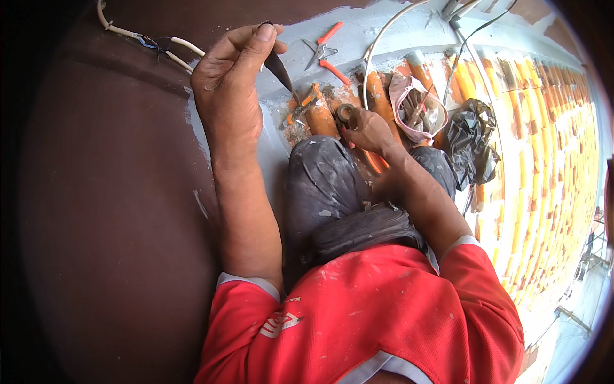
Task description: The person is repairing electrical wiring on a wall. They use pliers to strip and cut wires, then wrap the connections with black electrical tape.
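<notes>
Wearing a paint-specked red shirt [377, 307] nearest of all, bending both knees up in dusty dark trousers [323, 176], seemingly for balance on uneven footing. Raising the left hand [227, 86] high, closing thumb and fingertips on the end of a dark tape-like strip [279, 70], and letting it slant down toward the orange roof tiles [380, 99]; probably pinching just the tip to leave the rest free and flat. Holding the right hand [371, 131] lower, just past the knees, curling the fingers round a dark ring-shaped roll [341, 115], likely for a firm hold; hiding the underside of that grip, and leaving any join between strip and roll too unclear to tell. Having red-handled cutters [326, 50] lying spread on a pale grey ledge [361, 29] farther out, perhaps for easy reach on smoother ground. Having an open pale bag [397, 99] with odds and ends inside resting beyond the right hand, probably for stopping small things rolling off, and a crumpled black plastic bag [472, 141] just beside it. Showing rows of sunlit tiles stretching away farthest.
</notes>
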Motion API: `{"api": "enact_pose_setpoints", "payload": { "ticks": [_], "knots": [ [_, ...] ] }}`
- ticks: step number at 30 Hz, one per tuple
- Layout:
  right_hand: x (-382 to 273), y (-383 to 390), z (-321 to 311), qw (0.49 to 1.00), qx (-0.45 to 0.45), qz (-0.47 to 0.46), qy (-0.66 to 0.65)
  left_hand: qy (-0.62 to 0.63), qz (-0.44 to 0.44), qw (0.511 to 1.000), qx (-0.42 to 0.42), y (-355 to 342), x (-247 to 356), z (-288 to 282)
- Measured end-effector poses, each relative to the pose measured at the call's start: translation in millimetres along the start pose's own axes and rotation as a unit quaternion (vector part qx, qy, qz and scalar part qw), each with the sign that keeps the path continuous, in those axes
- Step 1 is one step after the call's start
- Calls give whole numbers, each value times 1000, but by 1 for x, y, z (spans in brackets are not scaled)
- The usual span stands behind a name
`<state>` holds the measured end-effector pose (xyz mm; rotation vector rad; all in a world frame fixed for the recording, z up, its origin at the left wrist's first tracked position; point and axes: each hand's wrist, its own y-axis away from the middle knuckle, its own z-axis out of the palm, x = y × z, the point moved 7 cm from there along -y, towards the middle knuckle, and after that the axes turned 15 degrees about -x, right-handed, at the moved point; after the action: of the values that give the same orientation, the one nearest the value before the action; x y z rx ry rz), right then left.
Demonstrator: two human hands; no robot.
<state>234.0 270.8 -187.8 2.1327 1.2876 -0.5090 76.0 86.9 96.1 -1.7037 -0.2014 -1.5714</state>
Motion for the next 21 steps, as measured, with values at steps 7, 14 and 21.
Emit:
{"api": "enact_pose_setpoints", "payload": {
  "ticks": [7, 14, 21],
  "knots": [
    [-201, 50, -156, 810, 38, -317, -492, 42, -38, 998, 17, -1, 12, 8],
    [-266, 47, -156, 800, -55, -315, -508, 128, 14, 984, 125, 5, 23, -11],
    [-301, 29, -174, 859, -97, -342, -369, 405, 50, 900, 155, 25, 9, -59]
  ]
}}
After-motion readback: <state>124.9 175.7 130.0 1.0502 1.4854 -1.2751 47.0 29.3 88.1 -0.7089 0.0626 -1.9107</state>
